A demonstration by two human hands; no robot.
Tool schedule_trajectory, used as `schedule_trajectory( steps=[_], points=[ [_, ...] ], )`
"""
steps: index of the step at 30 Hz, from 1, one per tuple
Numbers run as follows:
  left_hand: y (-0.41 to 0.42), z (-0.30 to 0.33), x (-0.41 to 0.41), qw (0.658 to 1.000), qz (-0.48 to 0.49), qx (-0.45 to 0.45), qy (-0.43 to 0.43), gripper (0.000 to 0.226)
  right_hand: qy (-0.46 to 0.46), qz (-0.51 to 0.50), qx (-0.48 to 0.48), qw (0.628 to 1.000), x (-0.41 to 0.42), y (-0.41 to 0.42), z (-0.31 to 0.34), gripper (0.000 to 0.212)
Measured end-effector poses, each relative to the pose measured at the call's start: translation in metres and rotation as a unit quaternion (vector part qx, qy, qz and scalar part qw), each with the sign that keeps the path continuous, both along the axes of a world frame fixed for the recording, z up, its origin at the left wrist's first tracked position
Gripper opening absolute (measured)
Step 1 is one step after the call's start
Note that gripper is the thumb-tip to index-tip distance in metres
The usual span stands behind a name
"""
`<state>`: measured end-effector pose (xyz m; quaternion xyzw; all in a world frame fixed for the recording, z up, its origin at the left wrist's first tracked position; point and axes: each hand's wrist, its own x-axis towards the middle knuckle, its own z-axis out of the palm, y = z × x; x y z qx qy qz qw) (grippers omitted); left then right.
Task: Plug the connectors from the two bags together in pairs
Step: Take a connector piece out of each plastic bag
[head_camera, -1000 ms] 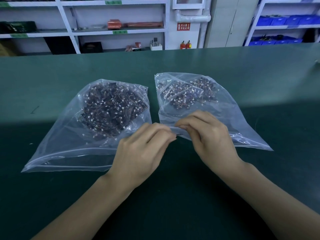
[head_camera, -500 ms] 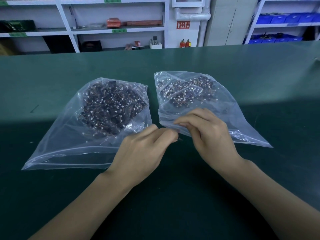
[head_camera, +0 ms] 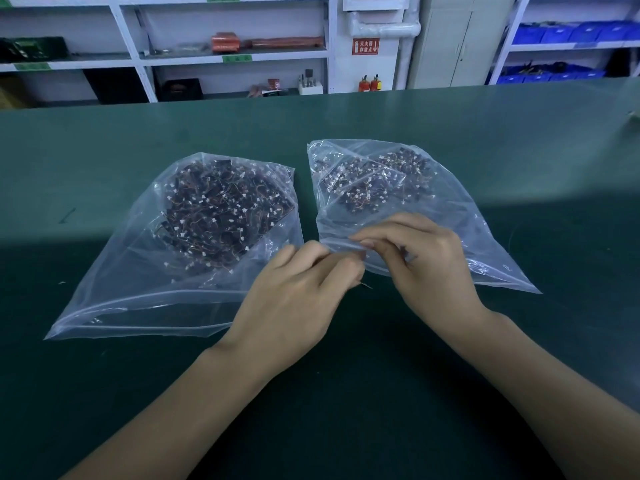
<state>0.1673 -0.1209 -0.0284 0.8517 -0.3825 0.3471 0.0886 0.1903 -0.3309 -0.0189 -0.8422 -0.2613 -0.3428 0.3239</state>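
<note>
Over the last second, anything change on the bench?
Barely. Both hands stay together at the near edge of the right bag, left hand and right hand fingertip to fingertip, pinching something too small to identify. Neither grip let go. Left bag and the green table unchanged.

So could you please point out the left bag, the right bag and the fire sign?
left bag (head_camera: pixel 114 292): head view, clear lower part.
right bag (head_camera: pixel 485 237): head view, clear right side.
fire sign (head_camera: pixel 365 46): head view, red centre.

The dark green flat counter (head_camera: pixel 485 140) carries a clear plastic bag of connectors (head_camera: pixel 114 292); just right of it lies a second clear plastic bag (head_camera: pixel 485 237).
</note>
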Motion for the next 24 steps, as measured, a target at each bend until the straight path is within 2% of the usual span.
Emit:
schedule_trajectory(
  steps=[8, 12, 15, 18, 24],
  points=[
    [-0.008, -0.003, -0.003, 0.998, 0.057, 0.036, 0.019, 0.021, -0.063, -0.031, -0.053, 0.996, 0.0, -0.003, -0.003, 0.017],
    [-0.012, 0.002, -0.001, 0.994, 0.098, 0.007, 0.044, 0.022, -0.056, -0.013, -0.033, 0.998, -0.001, 0.001, -0.007, 0.019],
    [-0.01, 0.007, -0.001, 0.993, 0.114, -0.01, 0.028, 0.003, -0.059, -0.005, -0.017, 0.998, -0.001, 0.003, -0.007, 0.016],
    [-0.006, 0.007, 0.001, 0.992, 0.127, -0.019, 0.01, 0.008, -0.055, 0.0, -0.015, 0.998, -0.003, 0.006, -0.007, 0.015],
    [0.001, -0.003, 0.001, 0.985, 0.122, 0.108, 0.05, 0.03, -0.046, 0.004, -0.019, 0.999, -0.005, 0.008, -0.008, 0.014]
  ],
)
